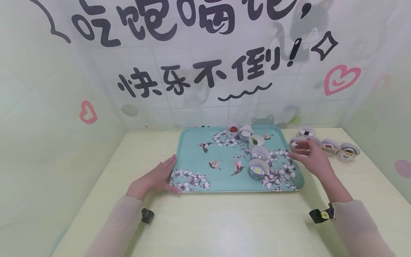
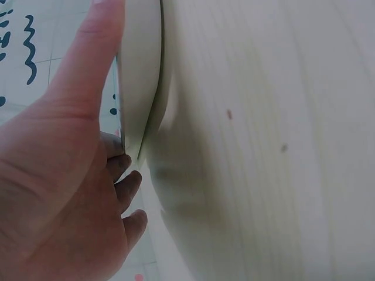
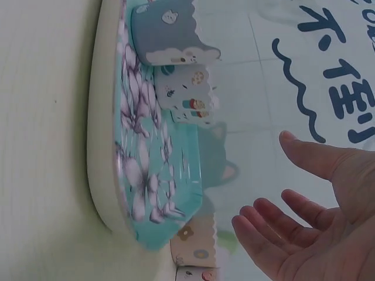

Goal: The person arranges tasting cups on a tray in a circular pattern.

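A turquoise tray (image 1: pixel 196 153) with flowers and birds lies on the table, several small paper cups standing on its right half; the nearest is a grey-blue cup (image 1: pixel 258 169). My left hand (image 1: pixel 157 177) touches the tray's left edge near its front corner, fingers extended; in the left wrist view the hand (image 2: pixel 64 175) lies along the tray's side (image 2: pixel 139 70). Above the tray's right edge my right hand (image 1: pixel 313 159) hovers, fingers spread and slightly bent, in front of the cups to the right. The right wrist view shows that hand (image 3: pixel 310 216) holding nothing, apart from the tray (image 3: pixel 105 134).
Several more cups stand on the table beyond the tray's right side, among them a cup (image 1: pixel 348 151) at the far right and another (image 1: pixel 306 132) at the back. A printed curtain (image 1: pixel 199 114) hangs behind the table and along both sides.
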A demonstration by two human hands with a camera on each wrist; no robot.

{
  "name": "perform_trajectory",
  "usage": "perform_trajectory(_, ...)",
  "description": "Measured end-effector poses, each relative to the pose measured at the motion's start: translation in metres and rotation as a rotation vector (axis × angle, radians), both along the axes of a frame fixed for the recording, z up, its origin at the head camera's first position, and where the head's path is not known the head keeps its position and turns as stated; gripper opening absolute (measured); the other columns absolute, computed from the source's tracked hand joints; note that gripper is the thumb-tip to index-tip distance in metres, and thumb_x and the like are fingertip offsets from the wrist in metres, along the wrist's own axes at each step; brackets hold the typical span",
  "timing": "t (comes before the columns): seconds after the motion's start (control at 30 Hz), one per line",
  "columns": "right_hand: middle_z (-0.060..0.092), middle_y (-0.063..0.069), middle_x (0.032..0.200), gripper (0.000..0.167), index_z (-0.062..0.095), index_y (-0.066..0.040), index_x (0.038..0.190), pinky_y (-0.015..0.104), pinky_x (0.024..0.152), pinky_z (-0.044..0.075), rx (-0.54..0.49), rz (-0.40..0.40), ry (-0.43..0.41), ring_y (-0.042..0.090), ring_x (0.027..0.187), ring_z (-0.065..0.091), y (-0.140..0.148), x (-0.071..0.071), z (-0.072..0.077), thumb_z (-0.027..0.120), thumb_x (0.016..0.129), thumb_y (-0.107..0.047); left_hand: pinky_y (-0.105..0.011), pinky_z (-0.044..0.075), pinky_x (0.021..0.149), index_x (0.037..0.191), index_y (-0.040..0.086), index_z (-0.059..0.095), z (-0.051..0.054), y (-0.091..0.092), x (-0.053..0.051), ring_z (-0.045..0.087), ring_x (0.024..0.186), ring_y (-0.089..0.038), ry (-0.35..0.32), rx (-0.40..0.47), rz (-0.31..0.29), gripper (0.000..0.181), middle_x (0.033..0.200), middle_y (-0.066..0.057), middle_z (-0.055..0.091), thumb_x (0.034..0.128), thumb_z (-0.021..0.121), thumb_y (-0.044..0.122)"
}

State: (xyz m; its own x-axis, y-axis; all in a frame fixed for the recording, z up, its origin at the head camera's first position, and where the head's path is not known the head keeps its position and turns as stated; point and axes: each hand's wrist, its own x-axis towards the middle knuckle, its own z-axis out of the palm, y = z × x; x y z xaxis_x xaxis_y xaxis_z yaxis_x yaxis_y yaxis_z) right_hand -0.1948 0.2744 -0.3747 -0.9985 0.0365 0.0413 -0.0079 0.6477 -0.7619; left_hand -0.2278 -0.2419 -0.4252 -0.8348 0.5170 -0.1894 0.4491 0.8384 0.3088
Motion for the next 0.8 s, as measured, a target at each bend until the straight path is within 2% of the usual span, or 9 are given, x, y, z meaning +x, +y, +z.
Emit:
perform_trajectory(0.17, 0.050, 0.033, 0.137, 0.068, 0.042, 0.008, 0.140, 0.055, 0.095, 0.054, 0.028, -0.056, 0.008, 0.051, 0.127, 0.051, 0.018, -0.002, -0.001, 0.066, 0.096, -0.038, -0.062, 0.016, 0.124, 0.156, -0.009, 0.007, 0.001, 0.000, 0.000, 0.013, 0.152, -0.047, 0.000, 0.002, 0.003, 0.134, 0.166, -0.026, 0.004, 0.0687, 0.080, 0.063)
perform_trajectory(0.3, 0.050, 0.033, 0.138, 0.069, 0.043, 0.009, 0.141, 0.024, 0.080, 0.056, 0.050, -0.090, 0.009, 0.051, 0.127, 0.052, 0.032, -0.003, -0.002, 0.065, 0.096, -0.039, -0.061, 0.016, 0.125, 0.156, -0.009, 0.007, 0.001, -0.001, 0.001, 0.013, 0.152, -0.046, -0.005, 0.005, 0.007, 0.134, 0.166, -0.026, 0.004, 0.0692, 0.080, 0.062)
perform_trajectory(0.4, 0.050, 0.033, 0.138, 0.067, 0.044, 0.008, 0.140, 0.018, 0.075, 0.049, 0.061, -0.117, 0.014, 0.052, 0.126, 0.051, 0.040, -0.001, -0.002, 0.064, 0.097, -0.038, -0.062, 0.016, 0.125, 0.156, -0.009, 0.007, 0.000, -0.001, 0.001, 0.013, 0.152, -0.046, -0.005, 0.006, 0.006, 0.134, 0.166, -0.026, 0.004, 0.0692, 0.080, 0.062)
perform_trajectory(0.53, 0.048, 0.033, 0.140, 0.069, 0.041, 0.008, 0.143, 0.021, 0.075, 0.047, 0.067, -0.156, -0.005, 0.051, 0.127, 0.049, 0.051, 0.003, 0.000, 0.062, 0.097, -0.040, -0.062, 0.016, 0.124, 0.156, -0.010, 0.006, -0.001, -0.001, 0.001, 0.013, 0.152, -0.046, -0.007, 0.006, 0.004, 0.134, 0.166, -0.026, 0.004, 0.0692, 0.080, 0.062)
perform_trajectory(0.57, 0.048, 0.032, 0.141, 0.069, 0.041, 0.007, 0.143, 0.017, 0.074, 0.044, 0.071, -0.170, -0.009, 0.049, 0.127, 0.050, 0.053, 0.004, 0.001, 0.062, 0.097, -0.040, -0.062, 0.016, 0.124, 0.156, -0.010, 0.006, -0.001, -0.001, 0.001, 0.013, 0.152, -0.046, -0.006, 0.006, 0.003, 0.134, 0.166, -0.026, 0.004, 0.0692, 0.080, 0.062)
perform_trajectory(0.63, 0.049, 0.032, 0.140, 0.070, 0.041, 0.007, 0.143, 0.012, 0.069, 0.044, 0.069, -0.196, -0.002, 0.029, 0.112, 0.064, 0.060, 0.005, 0.001, 0.062, 0.097, -0.040, -0.061, 0.015, 0.125, 0.156, -0.009, 0.006, -0.001, -0.001, 0.001, 0.012, 0.153, -0.046, -0.008, 0.006, 0.004, 0.134, 0.166, -0.026, 0.003, 0.0694, 0.080, 0.062)
perform_trajectory(0.67, 0.050, 0.032, 0.140, 0.070, 0.041, 0.008, 0.143, 0.009, 0.068, 0.042, 0.065, -0.208, 0.001, 0.017, 0.104, 0.065, 0.063, 0.006, 0.002, 0.063, 0.096, -0.040, -0.061, 0.015, 0.125, 0.156, -0.009, 0.006, 0.000, 0.000, 0.001, 0.012, 0.152, -0.046, -0.007, 0.006, 0.004, 0.134, 0.166, -0.026, 0.003, 0.0694, 0.080, 0.062)
perform_trajectory(0.73, 0.050, 0.031, 0.141, 0.074, 0.041, 0.007, 0.144, 0.008, 0.066, 0.041, 0.067, -0.241, 0.000, -0.002, 0.094, 0.055, 0.070, 0.007, 0.002, 0.063, 0.095, -0.044, -0.061, 0.015, 0.125, 0.156, -0.009, 0.006, 0.000, 0.000, 0.001, 0.012, 0.152, -0.046, -0.007, 0.006, 0.006, 0.134, 0.166, -0.026, 0.003, 0.0694, 0.080, 0.062)
perform_trajectory(0.8, 0.048, 0.030, 0.143, 0.077, 0.040, 0.006, 0.145, 0.007, 0.065, 0.040, 0.065, -0.269, -0.003, -0.002, 0.094, 0.053, 0.077, 0.008, 0.002, 0.063, 0.094, -0.048, -0.061, 0.016, 0.125, 0.156, -0.009, 0.006, 0.000, 0.000, 0.000, 0.013, 0.152, -0.046, -0.005, 0.007, 0.008, 0.134, 0.166, -0.026, 0.004, 0.0691, 0.080, 0.062)
